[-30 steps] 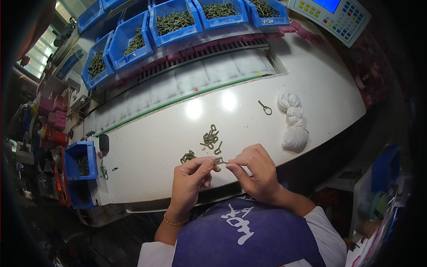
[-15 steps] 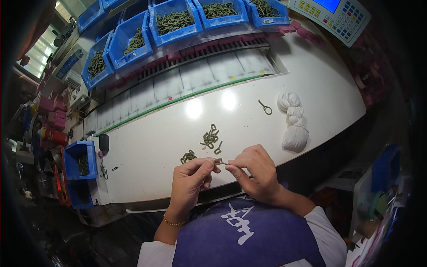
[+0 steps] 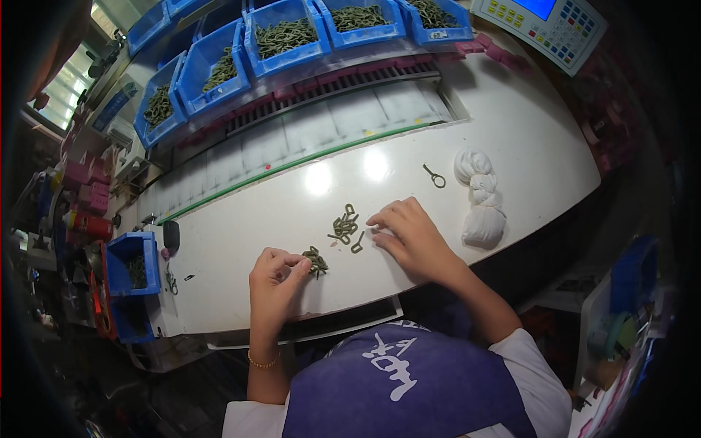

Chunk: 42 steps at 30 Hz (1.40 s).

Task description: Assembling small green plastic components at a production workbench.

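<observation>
Green links (image 3: 342,226) lay mid-frame. My right hand (image 3: 410,235) was part open, with nothing in it. I couldn't tell if my left hand (image 3: 274,279), nearly pinched, held one. Taking one each time seemed best.

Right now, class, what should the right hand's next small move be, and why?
Perhaps bring the right hand left and pinch the nearby green looped piece: the hand looks open and that piece lies just beside it, while the left hand is at a separate green pile.
</observation>
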{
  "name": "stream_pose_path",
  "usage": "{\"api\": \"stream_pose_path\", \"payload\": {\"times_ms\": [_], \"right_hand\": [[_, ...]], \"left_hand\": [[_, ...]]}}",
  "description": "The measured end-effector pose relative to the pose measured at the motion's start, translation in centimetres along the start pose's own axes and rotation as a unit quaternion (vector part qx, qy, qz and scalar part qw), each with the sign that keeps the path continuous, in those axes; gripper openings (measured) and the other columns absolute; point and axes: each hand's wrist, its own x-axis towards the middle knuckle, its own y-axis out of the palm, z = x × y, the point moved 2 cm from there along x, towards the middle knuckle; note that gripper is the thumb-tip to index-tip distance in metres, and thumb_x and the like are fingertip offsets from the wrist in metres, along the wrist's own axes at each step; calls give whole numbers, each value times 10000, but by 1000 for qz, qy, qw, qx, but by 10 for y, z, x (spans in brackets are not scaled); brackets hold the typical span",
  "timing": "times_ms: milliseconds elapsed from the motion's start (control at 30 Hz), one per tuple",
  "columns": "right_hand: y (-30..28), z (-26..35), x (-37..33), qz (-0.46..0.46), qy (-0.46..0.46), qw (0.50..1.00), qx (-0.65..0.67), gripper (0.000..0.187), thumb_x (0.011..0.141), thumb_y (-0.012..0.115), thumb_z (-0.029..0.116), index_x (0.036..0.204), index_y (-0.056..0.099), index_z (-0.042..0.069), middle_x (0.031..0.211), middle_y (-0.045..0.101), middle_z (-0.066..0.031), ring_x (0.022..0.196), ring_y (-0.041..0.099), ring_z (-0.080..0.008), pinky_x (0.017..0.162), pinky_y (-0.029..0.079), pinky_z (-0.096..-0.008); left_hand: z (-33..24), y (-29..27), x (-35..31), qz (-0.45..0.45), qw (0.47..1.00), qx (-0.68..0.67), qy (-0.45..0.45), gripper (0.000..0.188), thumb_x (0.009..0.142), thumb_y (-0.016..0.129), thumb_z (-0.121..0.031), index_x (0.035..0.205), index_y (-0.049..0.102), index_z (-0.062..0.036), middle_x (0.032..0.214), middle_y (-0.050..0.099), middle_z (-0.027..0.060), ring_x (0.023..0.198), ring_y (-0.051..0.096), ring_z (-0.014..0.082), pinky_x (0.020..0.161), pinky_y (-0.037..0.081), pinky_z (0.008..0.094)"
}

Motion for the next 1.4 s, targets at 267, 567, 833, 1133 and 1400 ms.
{"api": "stream_pose_path", "payload": {"times_ms": [267,567,833,1133,1400], "right_hand": [[24,2,12,69,-14,996,-58,156,802,709,150,914,628,77,975,554,-80,944,498,-272,832,408,-378],[34,28,12,41,-42,997,-44,152,800,704,130,880,591,66,986,561,-92,955,502,-289,829,398,-395],[38,65,-3,-61,-47,993,92,177,828,670,9,935,530,24,894,564,-119,848,532,-312,736,453,-387],[24,89,-9,-85,-71,991,76,227,789,710,15,978,585,22,921,592,-103,864,566,-290,741,479,-370],[18,92,-13,-112,-116,986,32,242,716,758,-5,918,632,37,895,616,-78,824,581,-273,697,485,-354]], "left_hand": [[-6,5,1,-57,997,37,27,127,809,750,-104,886,717,-10,794,537,23,610,439,75,566,387,228],[-3,2,-13,-1,1000,-5,21,132,838,724,-106,935,728,-16,761,610,37,563,459,68,537,388,230],[-3,10,-26,115,945,-260,-159,173,922,677,-167,970,726,-9,780,640,-6,553,455,30,493,354,195],[-17,4,-30,134,935,-304,-120,192,940,652,-172,897,718,3,751,654,16,532,459,27,470,351,186],[-21,0,-33,145,930,-314,-127,205,935,660,-180,888,720,10,743,656,24,532,469,37,472,357,186]]}}
